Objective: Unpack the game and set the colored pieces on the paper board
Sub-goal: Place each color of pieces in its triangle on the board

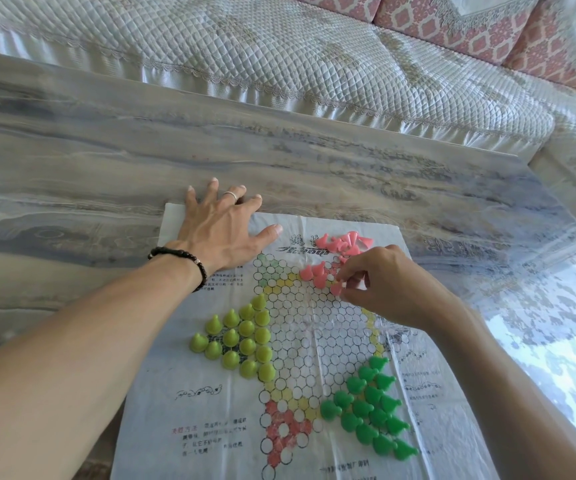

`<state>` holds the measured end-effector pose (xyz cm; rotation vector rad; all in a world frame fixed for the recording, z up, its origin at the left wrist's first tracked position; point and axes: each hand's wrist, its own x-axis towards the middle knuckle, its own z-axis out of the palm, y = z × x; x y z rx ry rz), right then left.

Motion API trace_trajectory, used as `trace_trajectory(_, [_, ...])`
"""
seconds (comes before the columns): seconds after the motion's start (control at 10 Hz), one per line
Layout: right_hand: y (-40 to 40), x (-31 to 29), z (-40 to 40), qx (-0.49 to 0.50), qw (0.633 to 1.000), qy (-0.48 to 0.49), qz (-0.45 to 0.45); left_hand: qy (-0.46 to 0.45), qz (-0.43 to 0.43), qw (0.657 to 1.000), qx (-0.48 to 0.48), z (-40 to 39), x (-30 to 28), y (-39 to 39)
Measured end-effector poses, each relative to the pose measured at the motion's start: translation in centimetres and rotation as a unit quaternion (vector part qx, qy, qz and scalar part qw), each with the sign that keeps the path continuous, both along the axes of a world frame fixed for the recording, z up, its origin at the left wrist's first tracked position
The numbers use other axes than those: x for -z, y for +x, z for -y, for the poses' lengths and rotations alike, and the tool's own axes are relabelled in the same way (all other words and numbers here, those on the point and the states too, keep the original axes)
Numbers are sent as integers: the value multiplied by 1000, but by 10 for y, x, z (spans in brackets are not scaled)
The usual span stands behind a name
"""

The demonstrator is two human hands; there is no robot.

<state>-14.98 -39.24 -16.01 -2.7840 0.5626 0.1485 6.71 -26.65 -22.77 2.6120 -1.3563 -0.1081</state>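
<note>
marbled table [106,161], paper board [314,341] laid flat. at 5 o'clock dark green pieces [369,407]; at 9, lime pieces [241,336]. my right hand [388,284] pinches a pink piece [336,289]; left hand [222,225] splayed flat on the board's 11 o'clock corner. loose pink pieces [345,242] at 12.

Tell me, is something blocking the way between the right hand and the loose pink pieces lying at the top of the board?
Nothing visible does. The right hand is placing a pink piece, and the loose pink pieces lie just beyond it on the paper board.
</note>
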Motion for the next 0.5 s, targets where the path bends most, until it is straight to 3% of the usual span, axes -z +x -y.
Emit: trace_trajectory(0.5, [-3,6,-1,-10,999,28,36,5,2,1000,1,1,0,0])
